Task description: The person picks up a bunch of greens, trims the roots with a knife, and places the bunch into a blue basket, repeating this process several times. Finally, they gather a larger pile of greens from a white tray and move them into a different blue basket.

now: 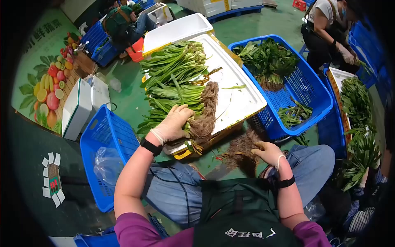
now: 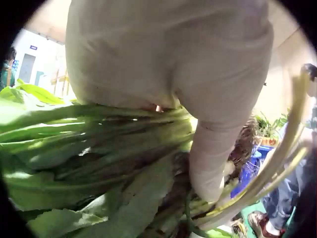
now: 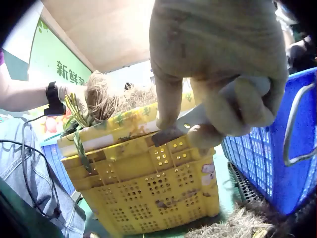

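My gloved left hand grips the stems of a bunch of long-leaved greens at the near end of a white foam lid. Its thumb lies over the stems, leaves spread to the left, and the brown roots point right. More greens lie in rows farther back on the lid. To the right of the lid's near corner, my gloved right hand holds a small knife by its pale grey handle. The short dark blade shows in the right wrist view, in front of the yellow crate.
A yellow crate supports the lid. Cut roots lie on the floor between my knees. Blue baskets stand on the right, holding greens, and on the left, with a plastic bag. Other people sit farther off.
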